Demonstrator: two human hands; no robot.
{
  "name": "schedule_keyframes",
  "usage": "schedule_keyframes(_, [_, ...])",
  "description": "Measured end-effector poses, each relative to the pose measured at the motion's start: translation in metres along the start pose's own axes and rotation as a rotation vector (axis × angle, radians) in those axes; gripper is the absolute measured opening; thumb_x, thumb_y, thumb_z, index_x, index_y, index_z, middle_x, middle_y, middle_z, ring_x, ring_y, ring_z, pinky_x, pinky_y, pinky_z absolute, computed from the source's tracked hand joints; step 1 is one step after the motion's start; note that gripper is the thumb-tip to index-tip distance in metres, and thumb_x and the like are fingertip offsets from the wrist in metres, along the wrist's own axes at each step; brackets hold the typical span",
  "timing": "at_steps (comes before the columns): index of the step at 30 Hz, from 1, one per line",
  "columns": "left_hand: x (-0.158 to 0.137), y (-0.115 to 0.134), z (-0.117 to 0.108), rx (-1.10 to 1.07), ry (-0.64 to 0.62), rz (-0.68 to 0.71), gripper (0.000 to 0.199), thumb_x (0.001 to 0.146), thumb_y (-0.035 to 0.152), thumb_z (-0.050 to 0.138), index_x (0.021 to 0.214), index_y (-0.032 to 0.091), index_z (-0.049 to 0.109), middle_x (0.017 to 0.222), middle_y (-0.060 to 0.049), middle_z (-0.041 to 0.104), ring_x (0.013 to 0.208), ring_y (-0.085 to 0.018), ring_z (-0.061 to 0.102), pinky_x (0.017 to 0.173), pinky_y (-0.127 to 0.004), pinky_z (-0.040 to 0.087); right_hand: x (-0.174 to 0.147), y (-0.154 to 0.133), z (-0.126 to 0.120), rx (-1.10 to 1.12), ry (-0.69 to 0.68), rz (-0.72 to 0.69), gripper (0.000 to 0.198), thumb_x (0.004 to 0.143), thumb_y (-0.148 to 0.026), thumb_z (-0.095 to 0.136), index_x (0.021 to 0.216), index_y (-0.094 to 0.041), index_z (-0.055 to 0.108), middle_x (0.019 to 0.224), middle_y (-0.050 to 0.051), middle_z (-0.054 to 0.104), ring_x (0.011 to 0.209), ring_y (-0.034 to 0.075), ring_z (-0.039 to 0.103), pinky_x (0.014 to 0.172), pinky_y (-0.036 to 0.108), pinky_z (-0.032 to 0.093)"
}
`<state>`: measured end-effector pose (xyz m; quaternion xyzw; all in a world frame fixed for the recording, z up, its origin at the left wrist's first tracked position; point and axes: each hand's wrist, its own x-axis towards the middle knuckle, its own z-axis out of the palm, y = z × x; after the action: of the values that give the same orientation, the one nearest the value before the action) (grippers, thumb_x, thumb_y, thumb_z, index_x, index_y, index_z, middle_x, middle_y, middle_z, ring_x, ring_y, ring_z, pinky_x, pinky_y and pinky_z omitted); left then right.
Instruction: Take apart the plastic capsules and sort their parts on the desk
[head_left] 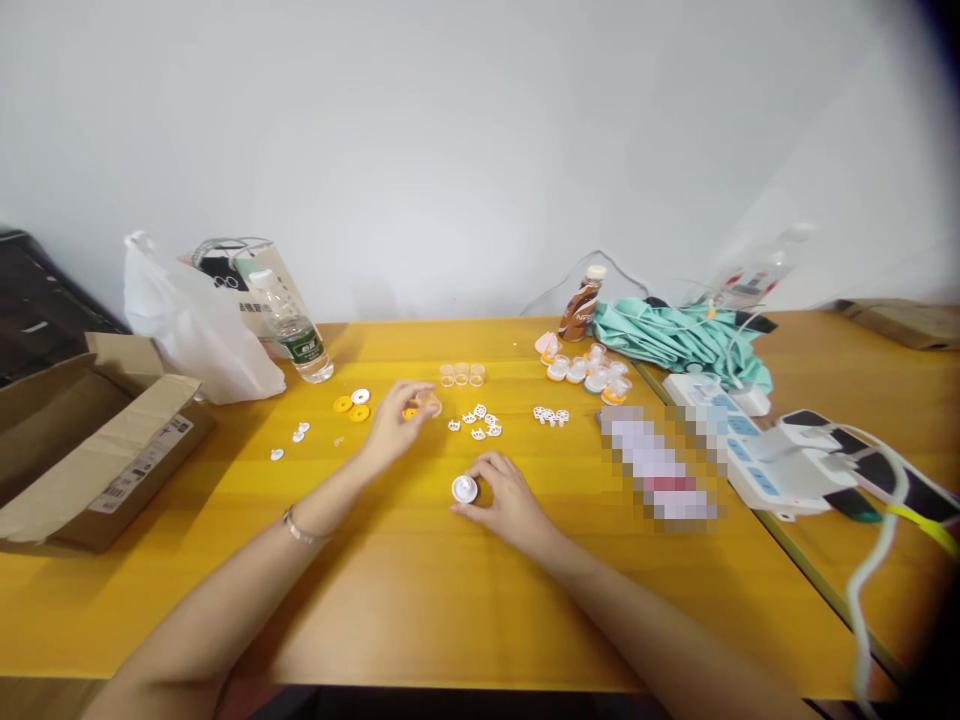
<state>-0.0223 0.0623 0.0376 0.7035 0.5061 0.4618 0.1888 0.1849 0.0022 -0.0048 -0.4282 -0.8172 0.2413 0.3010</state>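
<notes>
My left hand (395, 422) reaches over the middle of the table, fingers closed round a small clear plastic cup (433, 405). Beside those fingers an orange disc (410, 412) partly shows. Nearer to me, my right hand (508, 498) grips a round white plastic part (465, 488) between thumb and fingers. Several small white pronged pieces (478, 415) lie scattered between the hands, and more white pieces (551, 415) form a row to the right. Behind them stand clear cups (462, 375). Orange and white discs (360, 398) lie left of my left hand.
Finished-looking capped cups (592, 370) cluster at the back right, near a brown drink bottle (583, 303) and a green folded cloth (675, 335). A power strip (739, 440) lies at right. A cardboard box (97, 450), white bag (191, 330) and water bottle (300, 335) stand left.
</notes>
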Motion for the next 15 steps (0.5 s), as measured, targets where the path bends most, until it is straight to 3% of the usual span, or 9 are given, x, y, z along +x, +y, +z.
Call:
schedule_keyframes(6, [0.071,-0.042,0.013,0.199,-0.037,-0.128,0.03,0.069,0.01,0.06,0.099,0.014,0.059,0.095,-0.009,0.061,0.091,-0.02,0.058,0.082,-0.034,0.048,0.0,-0.002,-0.002,-0.01,-0.014,-0.005,0.031,0.068,-0.035,0.072,0.091,-0.022,0.056,0.095,0.004,0.055,0.091,0.021,0.052,0.082,0.036,0.042])
schedule_keyframes(11, [0.082,-0.054,0.024,0.24,-0.077,-0.154,0.033,0.067,0.006,0.06,0.099,0.012,0.057,0.093,-0.01,0.062,0.088,-0.021,0.059,0.084,-0.037,0.046,0.0,-0.002,-0.003,-0.017,-0.025,0.008,0.033,0.066,-0.035,0.073,0.091,-0.022,0.056,0.095,0.004,0.055,0.091,0.021,0.052,0.082,0.037,0.042])
schedule_keyframes(15, [0.081,-0.051,0.025,0.252,-0.069,-0.148,0.041,0.068,0.007,0.06,0.108,0.012,0.053,0.108,-0.013,0.056,0.1,-0.023,0.056,0.091,-0.039,0.043,0.0,-0.002,-0.004,-0.014,-0.029,-0.002,0.034,0.067,-0.035,0.072,0.094,-0.023,0.056,0.096,0.004,0.056,0.092,0.021,0.052,0.083,0.037,0.042])
